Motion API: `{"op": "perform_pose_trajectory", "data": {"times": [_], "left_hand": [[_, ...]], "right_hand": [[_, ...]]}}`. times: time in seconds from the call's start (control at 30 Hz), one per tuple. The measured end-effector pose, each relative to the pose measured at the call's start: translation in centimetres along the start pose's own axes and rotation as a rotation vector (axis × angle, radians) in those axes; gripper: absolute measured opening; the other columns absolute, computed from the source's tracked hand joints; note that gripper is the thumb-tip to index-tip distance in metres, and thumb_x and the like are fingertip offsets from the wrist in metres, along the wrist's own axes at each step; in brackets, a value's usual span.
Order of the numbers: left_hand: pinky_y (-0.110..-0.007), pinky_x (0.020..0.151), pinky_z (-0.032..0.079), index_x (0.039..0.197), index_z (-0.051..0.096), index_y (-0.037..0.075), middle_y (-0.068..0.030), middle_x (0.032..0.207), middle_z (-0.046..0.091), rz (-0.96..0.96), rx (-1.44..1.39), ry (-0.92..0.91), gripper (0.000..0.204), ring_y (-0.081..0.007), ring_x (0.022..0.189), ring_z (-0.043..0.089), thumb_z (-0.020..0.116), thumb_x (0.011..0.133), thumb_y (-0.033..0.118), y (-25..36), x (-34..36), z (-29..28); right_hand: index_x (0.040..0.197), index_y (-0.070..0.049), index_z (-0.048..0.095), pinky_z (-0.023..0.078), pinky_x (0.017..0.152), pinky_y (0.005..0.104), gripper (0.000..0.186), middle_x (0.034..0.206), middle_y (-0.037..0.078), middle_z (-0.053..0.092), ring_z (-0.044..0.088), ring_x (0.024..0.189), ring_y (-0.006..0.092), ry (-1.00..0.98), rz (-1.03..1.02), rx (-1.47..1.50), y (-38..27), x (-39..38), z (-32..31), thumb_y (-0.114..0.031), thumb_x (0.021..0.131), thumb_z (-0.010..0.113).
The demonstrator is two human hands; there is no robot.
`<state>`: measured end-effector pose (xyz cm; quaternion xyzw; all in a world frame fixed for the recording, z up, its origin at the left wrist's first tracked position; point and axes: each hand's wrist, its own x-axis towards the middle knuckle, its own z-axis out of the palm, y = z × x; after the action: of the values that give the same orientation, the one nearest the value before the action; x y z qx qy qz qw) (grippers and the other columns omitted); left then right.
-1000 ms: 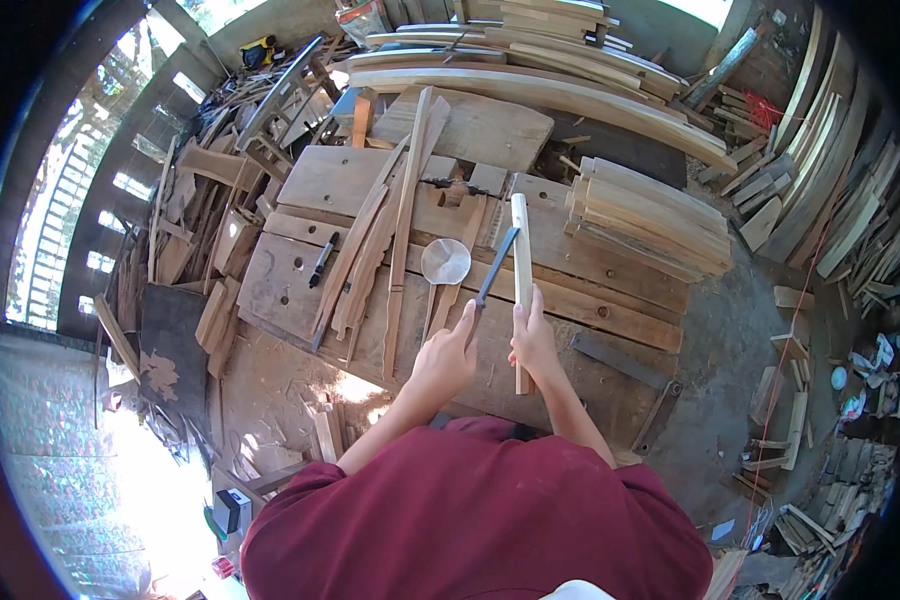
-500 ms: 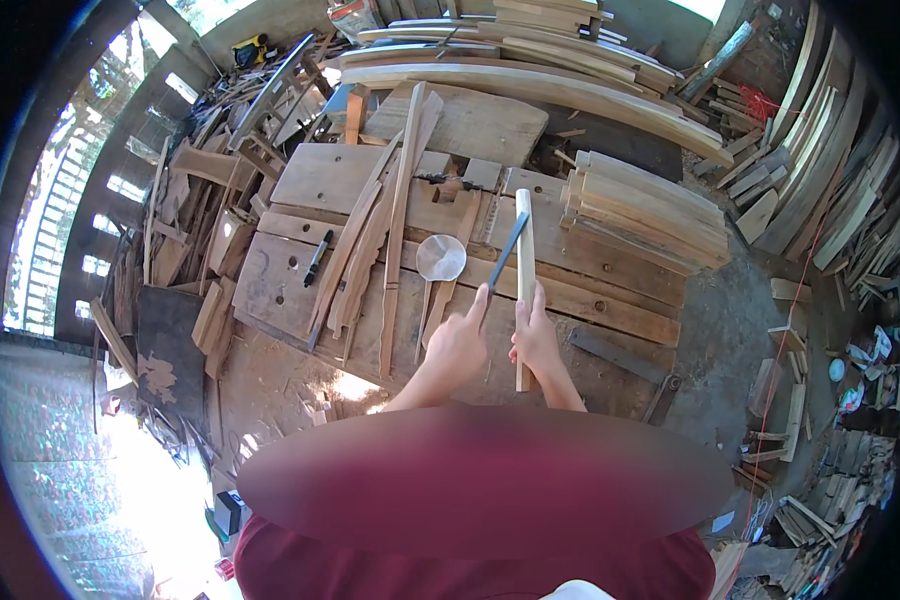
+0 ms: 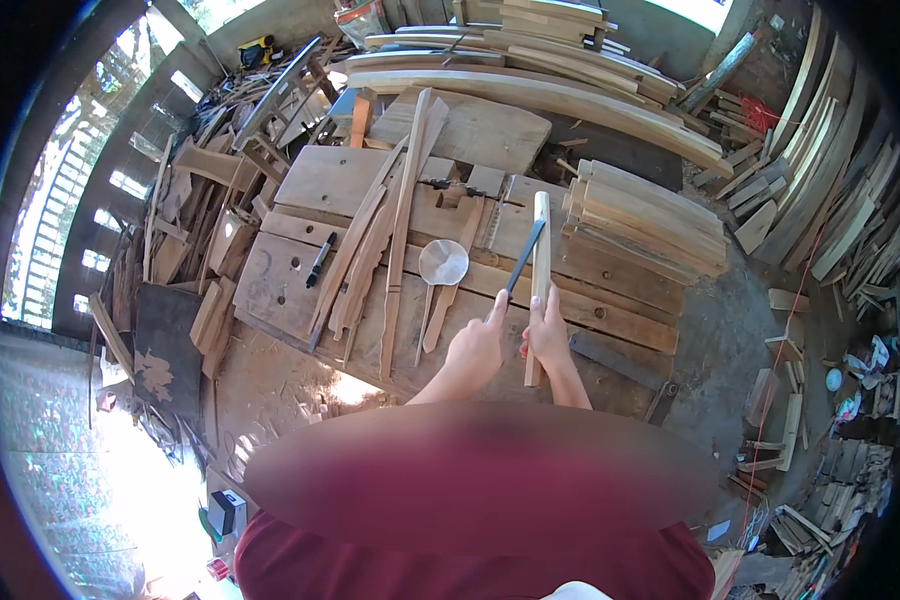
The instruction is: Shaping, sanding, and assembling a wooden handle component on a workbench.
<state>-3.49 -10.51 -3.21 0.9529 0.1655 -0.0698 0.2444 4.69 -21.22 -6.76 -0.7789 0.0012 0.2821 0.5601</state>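
My left hand [image 3: 475, 355] is closed around the lower end of a long, narrow, dark file [image 3: 527, 255]. The file slants up to the right, and its far end meets the side of a pale wooden strip [image 3: 542, 235]. My right hand [image 3: 547, 335] grips that strip near its lower end and keeps it nearly upright in the picture, above the workbench [image 3: 490, 345]. To the left of my hands lies a round, pale, translucent disc-shaped piece [image 3: 443, 263] with a thin handle-like strip below it. Whether the strip's lower end touches the bench, I cannot tell.
Several long wooden slats [image 3: 402, 220] lie lengthwise on the bench's left half, beside a black marker [image 3: 320, 258]. Stacked boards [image 3: 650, 215] cover its far right. A flat metal bar [image 3: 615, 360] rests at the near right. Long planks [image 3: 540, 90] are piled behind.
Both hands have moved slightly to the right together with the file and the wooden strip. The file still lies against the strip, and both grips are kept.
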Motion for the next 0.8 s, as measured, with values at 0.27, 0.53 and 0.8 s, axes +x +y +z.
{"op": "perform_pose_trajectory", "data": {"times": [0.27, 0.53, 0.8], "left_hand": [[-0.047, 0.06, 0.051, 0.142, 0.021, 0.011, -0.0257, 0.077, 0.06, -0.013, 0.022, 0.023, 0.069, -0.0404, 0.069, 0.062, 0.05, 0.08, 0.007, 0.0, 1.5, 0.2], [-0.05, 0.06, 0.049, 0.14, 0.025, 0.006, -0.0263, 0.071, 0.06, 0.029, -0.025, 0.088, 0.063, -0.0404, 0.067, 0.062, 0.05, 0.082, 0.011, -0.5, 4.5, -0.5], [-0.052, 0.058, 0.047, 0.139, 0.027, 0.007, -0.0262, 0.068, 0.06, 0.047, -0.077, 0.088, 0.06, -0.0418, 0.065, 0.061, 0.049, 0.084, 0.014, -0.9, 4.5, -0.7]], "right_hand": [[0.142, -0.009, 0.015, 0.046, 0.037, 0.035, 0.055, 0.059, 0.014, 0.056, 0.055, 0.04, 0.0229, -0.033, 0.002, -0.03, -0.8, -0.5, 0.0, -0.029, 0.096, 0.038], [0.142, -0.009, 0.013, 0.045, 0.035, 0.035, 0.055, 0.054, 0.012, 0.053, 0.053, 0.036, 0.0226, -0.049, -0.05, -0.023, -0.5, -0.9, 0.3, -0.027, 0.096, 0.036], [0.144, -0.016, 0.01, 0.043, 0.033, 0.0313, 0.055, 0.055, 0.008, 0.048, 0.05, 0.035, 0.0181, -0.037, -0.034, -0.035, 0.1, -1.7, 0.7, -0.031, 0.097, 0.035]]}}
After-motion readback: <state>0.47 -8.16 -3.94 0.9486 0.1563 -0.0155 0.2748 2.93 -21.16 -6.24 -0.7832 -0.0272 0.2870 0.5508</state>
